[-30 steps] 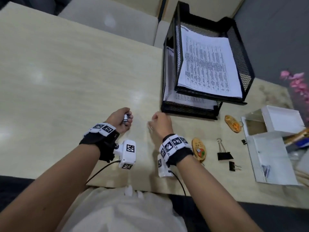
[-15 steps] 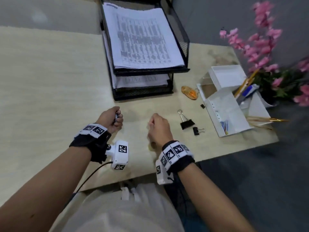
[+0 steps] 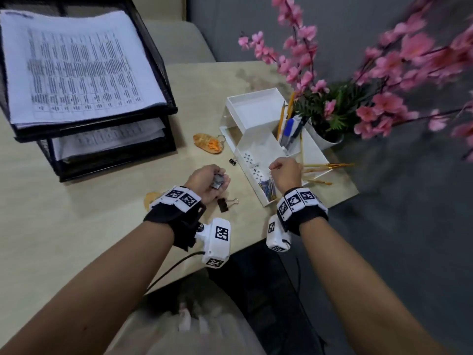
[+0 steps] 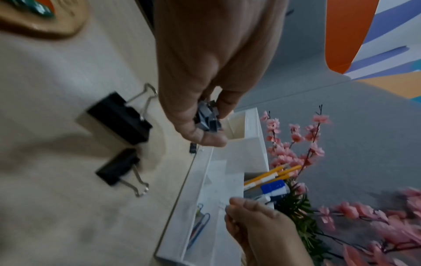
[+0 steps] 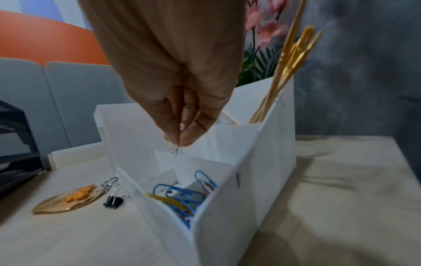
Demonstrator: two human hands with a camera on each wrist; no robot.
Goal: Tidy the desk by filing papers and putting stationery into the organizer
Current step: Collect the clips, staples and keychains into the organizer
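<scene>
My left hand (image 3: 220, 179) (image 4: 212, 124) is near the desk's front edge, beside the white organizer (image 3: 256, 111), and holds a small bunch of dark grey binder clips (image 4: 207, 118). My right hand (image 3: 272, 167) (image 5: 180, 138) hovers over the organizer (image 5: 227, 198) and pinches a small silver paper clip (image 5: 175, 153) that hangs down from the fingertips. Below it, the front compartment holds several blue and yellow paper clips (image 5: 182, 194). Two black binder clips (image 4: 118, 118) (image 4: 118, 167) lie on the desk just under my left hand. A smaller one (image 3: 232, 161) sits by the organizer's left wall.
A black mesh paper tray (image 3: 89, 124) with stacked printed sheets (image 3: 76, 65) stands at the back left. An orange keychain (image 3: 208, 143) lies between tray and organizer, another keychain (image 3: 151, 198) by my left wrist. Pencils and a marker (image 3: 289, 126) stand in the organizer. A potted pink-flowered plant (image 3: 330, 142) crowds its right side.
The head view has swung right. Both hands have moved right to the organizer; the right hand, earlier a fist over the bare desk, now hangs over the organizer.
</scene>
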